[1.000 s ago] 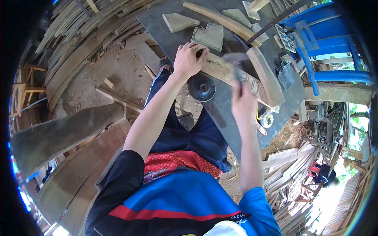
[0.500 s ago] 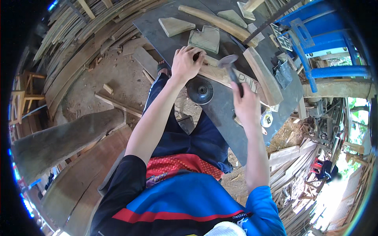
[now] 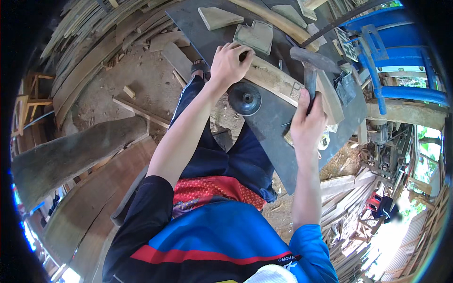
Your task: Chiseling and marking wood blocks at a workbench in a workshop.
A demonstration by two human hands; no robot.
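Note:
My right hand (image 3: 307,120) is closed round the handle of a hammer (image 3: 312,60), whose dark metal head is lifted over the right part of the table. Beneath it, a narrow wooden board (image 3: 273,81) with markings on its face lies slantwise on the dark tabletop (image 3: 271,127). My left hand (image 3: 230,63) grips the left end of this board, fingers curled; a dark gap shows between thumb and fingers. Just below that hand sits a black round dish-like piece (image 3: 245,99) at the table's edge. A nail-like metal bit (image 3: 286,125) lies near my right wrist.
Cut wood blocks (image 3: 255,37) and a long curved timber (image 3: 278,23) lie along the far side. A thick wooden piece (image 3: 330,96) is right of the hammer. Blue metal framework (image 3: 401,56) stands at the right. Large planks (image 3: 80,151) lean at left.
The hammer has risen away from the board, up and to the right, with my right hand. My left hand keeps its hold on the board's end. The view has shifted slightly.

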